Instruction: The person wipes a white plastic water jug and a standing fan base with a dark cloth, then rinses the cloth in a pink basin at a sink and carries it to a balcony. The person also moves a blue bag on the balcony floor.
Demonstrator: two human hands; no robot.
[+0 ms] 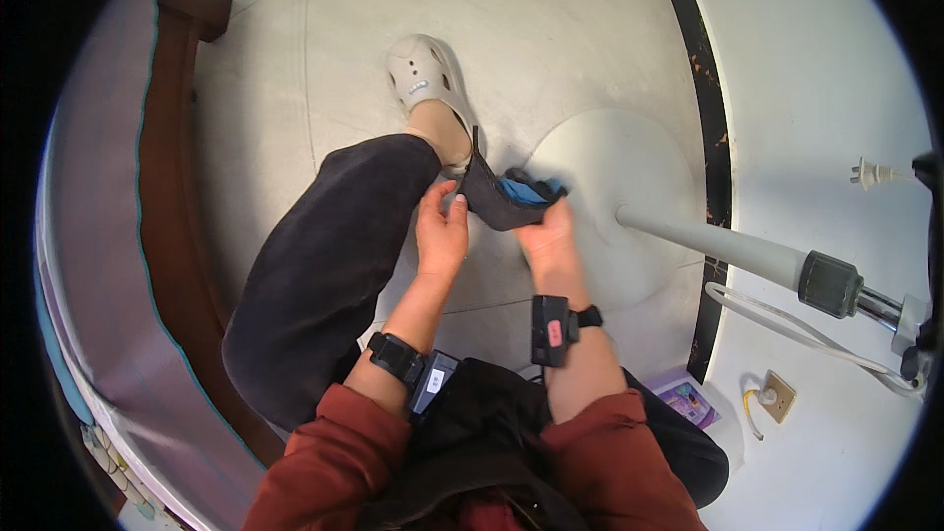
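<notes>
A dark grey fabric piece (494,199), like a soft band or pouch, is bent into a curve above the floor. Bright blue cloth (522,192) shows inside its folds. My right hand (549,236) grips the right end from below, somewhat blurred. At the left end, the thumb of my left hand (441,240) lies against or right beside the edge; its fingers are apart, with no fabric visible between them. Just beyond, my foot wears a beige clog (422,70), below a dark trouser leg (324,243).
A white round stand base (627,140) with a slanted pole (708,240) is at right. Along the wall hang a loose plug (874,173) and a white cable (796,339). A wooden bed frame (173,162) borders the left. A purple package (686,402) lies near the wall.
</notes>
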